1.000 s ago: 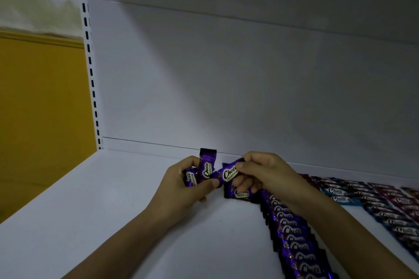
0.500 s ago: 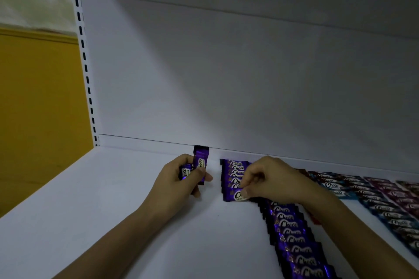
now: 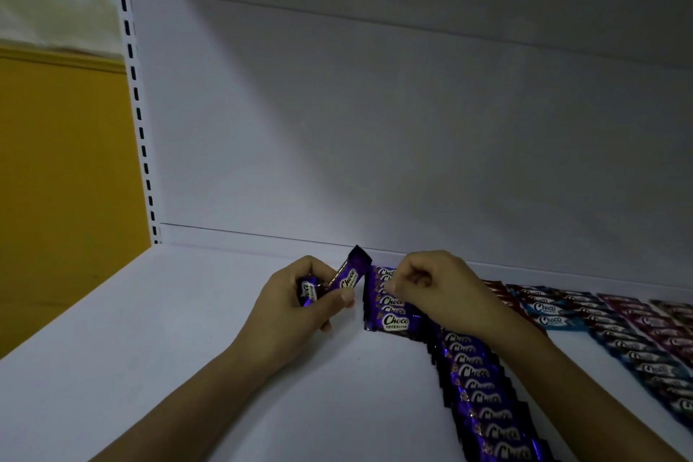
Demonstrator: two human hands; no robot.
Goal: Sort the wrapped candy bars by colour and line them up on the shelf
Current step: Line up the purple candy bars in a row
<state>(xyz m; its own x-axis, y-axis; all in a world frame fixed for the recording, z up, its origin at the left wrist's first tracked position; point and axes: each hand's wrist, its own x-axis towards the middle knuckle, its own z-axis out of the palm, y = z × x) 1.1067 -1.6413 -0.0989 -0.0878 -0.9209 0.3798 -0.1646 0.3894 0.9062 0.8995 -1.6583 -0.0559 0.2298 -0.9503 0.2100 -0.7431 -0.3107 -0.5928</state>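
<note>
— Taking the purple row (image 3: 476, 386) as the marker, where does everything sit?

— Far to its left, the white shelf (image 3: 168, 349) runs out to a yellow wall (image 3: 56, 161). Just left of the row's far end, the left hand (image 3: 296, 308) grips two purple bars (image 3: 348, 279). Its fingers are curled round them, and the thumb presses on the one that sticks up and tilts toward the row.

— And at the row itself?

— The right hand (image 3: 435, 285) is over its far end, fingers curled inward. Whether the fingertips pinch a wrapper or merely touch one cannot be told. Right of the purple row lie a dark red row (image 3: 500, 291), then a blue row (image 3: 547, 311), then a magenta row (image 3: 633, 315).

— What could go wrong from here?

— The bars overlap like shingles and the wrappers look slick. The right forearm passes close above the row, so a brush from it could slide several bars out of line. The tilted bar seems only lightly pinned and may slip from the thumb as it passes to the other hand. In this dim light, purple and magenta could also be confused.
</note>
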